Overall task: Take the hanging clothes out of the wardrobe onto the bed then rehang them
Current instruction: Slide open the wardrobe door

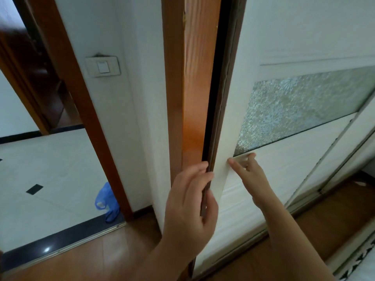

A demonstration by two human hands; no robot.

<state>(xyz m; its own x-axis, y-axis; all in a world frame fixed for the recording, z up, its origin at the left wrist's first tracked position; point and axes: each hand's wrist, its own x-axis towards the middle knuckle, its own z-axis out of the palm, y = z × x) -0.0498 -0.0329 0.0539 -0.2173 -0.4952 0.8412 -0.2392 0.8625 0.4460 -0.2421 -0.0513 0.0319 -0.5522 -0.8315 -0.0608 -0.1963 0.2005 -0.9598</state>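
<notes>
Clothes are not in view: by my judgement they hang inside the wardrobe, behind the sliding door [294, 159] that fills the right of the picture and stands open only by a thin dark gap [215, 88]. Nearest, at the lower right corner, a strip of black-and-white patterned fabric [361, 260] looks like the edge of the bed, beside a glossy wooden floor [97, 254]. The left hand [188, 201] has its grip on the door's leading edge, fingers curled round into the gap and thumb laid on the face. The right hand [250, 172] reaches up against the door, thumb and forefinger stretched to either side of a small pale pull [241, 158], touching it but not closed round it. The likeliest trouble is those left fingers: they sit between the door's edge and the orange-brown wooden post [192, 88], and a door rolling back would nip them. An uneven pull could also rack the panel in its track, and the smooth cream laminate gives the outstretched right hand little to hold. Above the pull runs a band of frosted glass [300, 110] with a crackled, flowery pattern. Farther left are a white rocker switch [102, 66] on a plain wall, a crumpled blue plastic bag [107, 201] and pale floor tiles [40, 159] beyond a doorway.
</notes>
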